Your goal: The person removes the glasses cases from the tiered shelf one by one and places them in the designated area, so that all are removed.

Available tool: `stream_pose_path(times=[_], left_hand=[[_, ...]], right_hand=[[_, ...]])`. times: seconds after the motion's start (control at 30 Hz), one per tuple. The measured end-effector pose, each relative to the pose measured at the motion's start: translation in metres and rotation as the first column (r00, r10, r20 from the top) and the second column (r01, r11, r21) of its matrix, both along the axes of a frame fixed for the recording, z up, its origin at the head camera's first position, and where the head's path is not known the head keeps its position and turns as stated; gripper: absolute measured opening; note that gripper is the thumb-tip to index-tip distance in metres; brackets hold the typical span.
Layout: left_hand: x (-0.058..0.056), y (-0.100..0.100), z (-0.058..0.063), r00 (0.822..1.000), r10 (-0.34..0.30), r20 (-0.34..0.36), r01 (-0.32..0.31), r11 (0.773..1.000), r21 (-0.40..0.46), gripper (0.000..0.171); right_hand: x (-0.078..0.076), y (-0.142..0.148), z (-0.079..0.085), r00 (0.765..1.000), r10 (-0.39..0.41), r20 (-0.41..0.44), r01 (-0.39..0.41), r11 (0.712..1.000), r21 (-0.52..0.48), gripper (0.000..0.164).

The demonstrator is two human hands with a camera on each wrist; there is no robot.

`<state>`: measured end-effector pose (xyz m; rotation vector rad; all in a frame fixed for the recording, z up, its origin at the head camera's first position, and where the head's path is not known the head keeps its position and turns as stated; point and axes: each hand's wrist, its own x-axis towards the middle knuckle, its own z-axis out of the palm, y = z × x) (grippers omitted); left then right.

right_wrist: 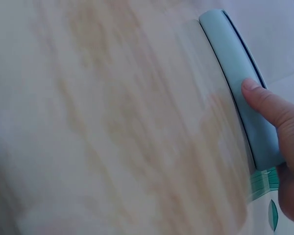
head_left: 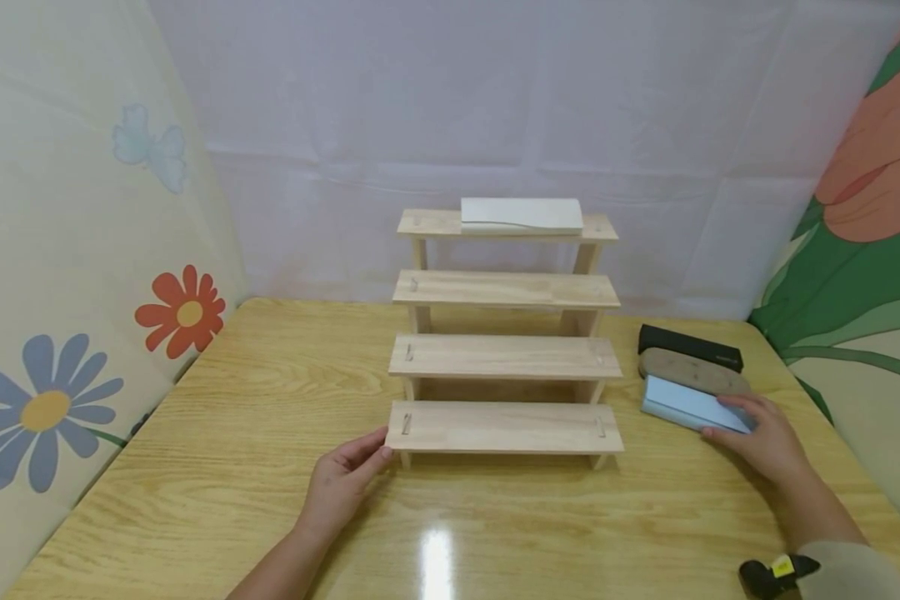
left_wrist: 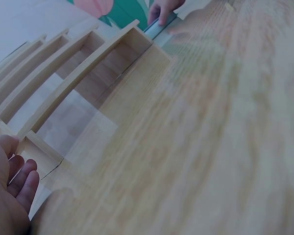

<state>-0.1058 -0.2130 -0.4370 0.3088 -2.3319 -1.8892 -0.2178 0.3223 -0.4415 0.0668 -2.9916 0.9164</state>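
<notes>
A four-tier wooden step rack [head_left: 504, 427] stands mid-table. My left hand [head_left: 343, 483] pinches the left end of its lowest tier between thumb and fingers; in the left wrist view, the thumb [left_wrist: 7, 143] lies at that corner. Over on the right, my right hand [head_left: 767, 437] grips the right end of a light blue glasses case [head_left: 690, 402], thumb on the near side and fingers over the far side. The case appears to lie on the table. In the right wrist view, the thumb [right_wrist: 267, 100] presses along the blue case [right_wrist: 235, 73].
Behind the blue case lie a brown patterned glasses case [head_left: 690, 371] and a black case [head_left: 686, 344]. A white case [head_left: 521, 215] rests on the rack's top tier. White cloth [head_left: 495, 100] hangs behind the wooden table [head_left: 285, 367], with flower-patterned cloth at both sides.
</notes>
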Motion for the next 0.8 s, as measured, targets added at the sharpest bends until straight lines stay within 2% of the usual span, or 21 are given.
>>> stream_pose_path(times=[0.27,0.53,0.8], left_hand=[[0.0,0.0,-0.001,1.0,0.004,-0.001,-0.004,1.0,0.002,0.035],[0.0,0.0,0.0,1.0,0.002,0.004,-0.002,1.0,-0.002,0.035],[-0.001,0.0,0.0,1.0,0.003,0.002,-0.003,1.0,-0.006,0.035]], right_hand=[[0.008,0.008,-0.003,0.999,-0.05,-0.008,0.049,0.997,-0.062,0.078],[0.009,0.012,-0.003,0.989,-0.119,0.091,0.124,0.991,-0.052,0.089],[0.007,0.011,0.0,0.983,-0.148,0.113,0.153,0.988,-0.034,0.092]])
